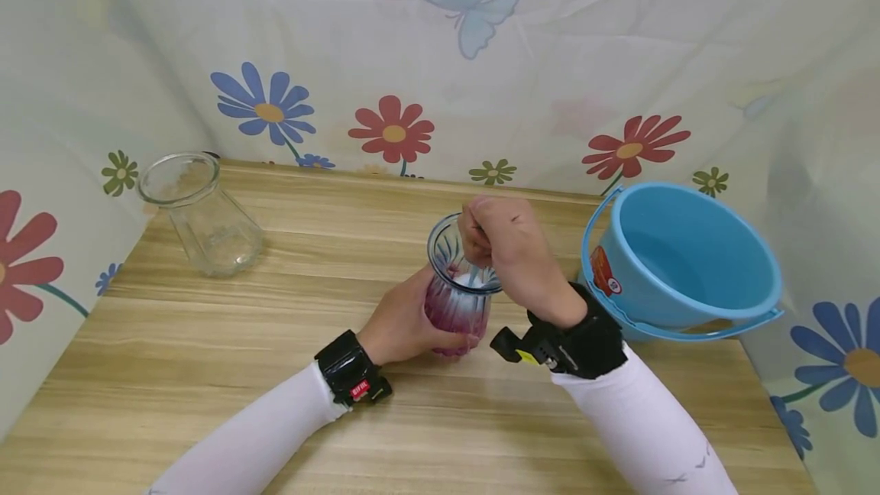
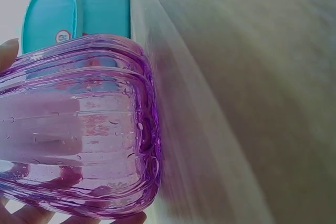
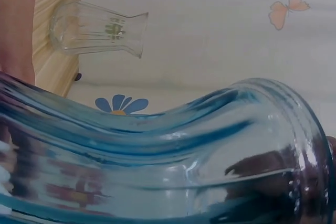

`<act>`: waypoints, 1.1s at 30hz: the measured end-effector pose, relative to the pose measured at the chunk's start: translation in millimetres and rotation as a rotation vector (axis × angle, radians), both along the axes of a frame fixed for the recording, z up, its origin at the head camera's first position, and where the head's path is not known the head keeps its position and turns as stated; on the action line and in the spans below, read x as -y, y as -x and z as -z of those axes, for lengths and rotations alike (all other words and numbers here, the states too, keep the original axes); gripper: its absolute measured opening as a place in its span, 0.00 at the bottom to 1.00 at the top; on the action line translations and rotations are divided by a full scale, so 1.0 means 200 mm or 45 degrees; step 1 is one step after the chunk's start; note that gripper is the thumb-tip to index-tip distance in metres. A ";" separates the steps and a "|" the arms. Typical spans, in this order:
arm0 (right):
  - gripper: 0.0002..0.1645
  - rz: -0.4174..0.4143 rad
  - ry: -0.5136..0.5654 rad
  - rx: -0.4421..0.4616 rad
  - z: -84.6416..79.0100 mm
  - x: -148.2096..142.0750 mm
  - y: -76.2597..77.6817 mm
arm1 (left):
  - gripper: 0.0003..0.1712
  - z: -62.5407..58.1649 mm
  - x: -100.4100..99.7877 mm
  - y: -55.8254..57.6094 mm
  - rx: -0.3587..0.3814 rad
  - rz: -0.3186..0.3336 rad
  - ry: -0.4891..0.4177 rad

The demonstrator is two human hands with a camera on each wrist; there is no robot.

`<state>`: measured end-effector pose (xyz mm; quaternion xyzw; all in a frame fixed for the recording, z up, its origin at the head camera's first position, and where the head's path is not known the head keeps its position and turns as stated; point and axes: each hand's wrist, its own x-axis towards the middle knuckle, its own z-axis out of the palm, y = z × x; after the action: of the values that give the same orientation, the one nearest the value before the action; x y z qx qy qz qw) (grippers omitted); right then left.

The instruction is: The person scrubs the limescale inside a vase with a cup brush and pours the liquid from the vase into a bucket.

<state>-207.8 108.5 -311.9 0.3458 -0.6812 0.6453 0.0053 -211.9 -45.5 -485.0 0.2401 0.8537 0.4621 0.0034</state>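
A ribbed glass vase (image 1: 457, 312), bluish at the flared rim and pink-purple below, stands on the table before me. My left hand (image 1: 406, 319) grips its lower body, thumb in front. Droplets dot the purple glass (image 2: 68, 129) in the left wrist view. Over the mouth, my right hand (image 1: 505, 247) is curled in a fist at the rim, holding a thin light-blue stick (image 1: 473, 275) that reaches down inside to something white. The fist hides the stick's upper part, and I cannot tell its kind. Bluish glass (image 3: 173, 166) fills the lower right wrist view.
To the right stands a light-blue bucket (image 1: 619, 266), its handle lowered toward the front. A clear glass vase (image 1: 213, 228) is at the back left of the wooden table (image 1: 302, 250). Flower-patterned cloth (image 1: 509, 82) encloses the back and sides.
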 end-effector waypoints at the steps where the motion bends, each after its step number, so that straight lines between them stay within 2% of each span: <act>1: 0.26 0.000 -0.028 0.009 0.00 0.00 0.00 | 0.55 0.00 0.00 0.00 -0.001 -0.001 0.003; 7: 0.25 0.007 -0.168 0.032 -0.01 0.01 0.01 | 0.55 0.00 0.00 -0.01 0.007 0.015 0.000; 14: 0.25 0.022 -0.261 0.029 -0.02 0.01 0.00 | 0.53 0.00 0.00 0.00 -0.005 0.020 -0.015; 17: 0.27 0.021 -0.269 0.068 -0.04 0.02 0.00 | 0.53 0.00 0.00 0.00 -0.023 0.014 -0.023; 20: 0.29 -0.008 -0.176 0.125 -0.05 0.02 0.00 | 0.53 0.00 0.00 0.01 -0.029 0.011 -0.031; 27: 0.26 -0.077 0.220 0.142 -0.02 -0.01 0.00 | 0.56 0.00 0.00 0.01 -0.024 0.014 -0.027; 33: 0.26 -0.054 0.350 0.095 -0.03 -0.04 -0.01 | 0.59 0.00 -0.01 0.01 -0.029 0.001 -0.033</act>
<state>-205.7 116.7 -305.6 0.3318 -0.5787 0.7449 0.0136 -213.0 -44.4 -485.4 0.2458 0.8476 0.4702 -0.0092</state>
